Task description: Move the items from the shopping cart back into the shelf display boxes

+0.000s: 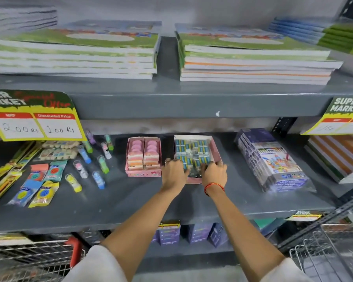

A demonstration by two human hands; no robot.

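Observation:
A pink display box (216, 151) on the middle grey shelf holds many small blue and green wrapped packs (192, 151). Both my hands reach into its front end. My left hand (174, 171) rests at the box's front left with fingers curled over the packs. My right hand (214, 173), with a red thread on the wrist, is at the front right, fingers bent down among the packs. Whether either hand grips a pack is hidden by the fingers. A wire shopping cart (29, 259) shows at the bottom left, its contents out of sight.
A pink eraser box (143, 174) stands just left. Loose glue sticks (102, 161) and sachets (39, 186) lie further left; marker packs (273, 165) to the right. Stacked notebooks (86, 53) fill the upper shelf. A wire basket (326, 255) sits at bottom right.

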